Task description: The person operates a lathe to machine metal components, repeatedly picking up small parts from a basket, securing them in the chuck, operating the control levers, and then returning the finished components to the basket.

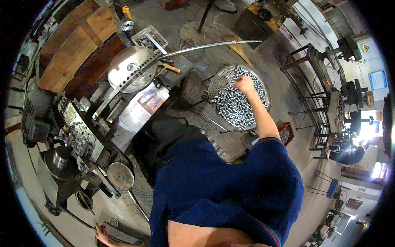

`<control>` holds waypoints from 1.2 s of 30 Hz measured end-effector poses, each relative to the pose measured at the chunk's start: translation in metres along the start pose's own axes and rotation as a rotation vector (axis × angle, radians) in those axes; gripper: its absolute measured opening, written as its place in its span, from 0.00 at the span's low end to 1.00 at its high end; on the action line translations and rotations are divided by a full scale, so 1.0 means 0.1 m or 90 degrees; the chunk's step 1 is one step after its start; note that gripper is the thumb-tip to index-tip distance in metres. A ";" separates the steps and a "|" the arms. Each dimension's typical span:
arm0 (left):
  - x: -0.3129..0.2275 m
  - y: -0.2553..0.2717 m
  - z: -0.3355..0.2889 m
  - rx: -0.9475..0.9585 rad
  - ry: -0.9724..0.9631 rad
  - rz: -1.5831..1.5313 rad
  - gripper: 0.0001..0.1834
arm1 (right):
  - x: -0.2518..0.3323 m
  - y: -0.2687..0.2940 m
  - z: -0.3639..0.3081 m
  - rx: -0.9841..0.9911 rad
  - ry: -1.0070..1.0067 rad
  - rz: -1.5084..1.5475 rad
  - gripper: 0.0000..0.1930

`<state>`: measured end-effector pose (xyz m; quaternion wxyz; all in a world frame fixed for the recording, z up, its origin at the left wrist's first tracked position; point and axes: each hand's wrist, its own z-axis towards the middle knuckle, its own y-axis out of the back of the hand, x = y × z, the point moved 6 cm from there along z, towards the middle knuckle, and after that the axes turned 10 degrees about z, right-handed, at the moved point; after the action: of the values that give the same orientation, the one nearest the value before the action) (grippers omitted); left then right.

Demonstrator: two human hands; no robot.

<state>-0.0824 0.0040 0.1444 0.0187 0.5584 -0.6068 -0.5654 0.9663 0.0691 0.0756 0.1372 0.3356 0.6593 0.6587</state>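
Observation:
My right hand [245,84] is over the far part of a round perforated metal basin [219,80], its fingers curled down at the heap. Short shiny metal cylinders [235,108] fill most of that basin. Whatever the fingertips hold is hidden by the hand itself. Far to the lower left, my left hand [101,234] is wrapped at a thin dark lever rod [78,218], which runs from a greasy machine [61,177]. Part of that hand is cut off from clear sight by the fisheye rim. On the machine stands a bright metal chuck-like cylinder [61,158].
A large metal disc [131,68] with a perforated bar across it stands at the upper left, beside a printed paper sheet [142,109]. A long curved metal rod [205,47] reaches across the far side. Metal racks with drill-like machines [347,96] line the right; a person [349,154] is there.

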 end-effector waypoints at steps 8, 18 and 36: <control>-0.42 -0.09 -0.35 -0.109 -0.028 -0.001 0.19 | 0.16 -0.81 -0.13 0.210 0.097 -0.138 0.16; -0.62 -0.01 -0.77 -0.398 -0.334 0.692 0.22 | 0.50 -0.33 -0.12 0.075 0.182 0.149 0.18; -3.29 -1.81 -2.14 0.151 -0.637 -0.006 0.19 | 5.01 0.76 -2.96 0.375 1.097 0.490 0.24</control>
<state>0.3000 0.1391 0.2935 -0.3398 0.2209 -0.5986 -0.6909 0.4323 0.1446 0.3080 -0.7022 -0.0464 0.5172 0.4872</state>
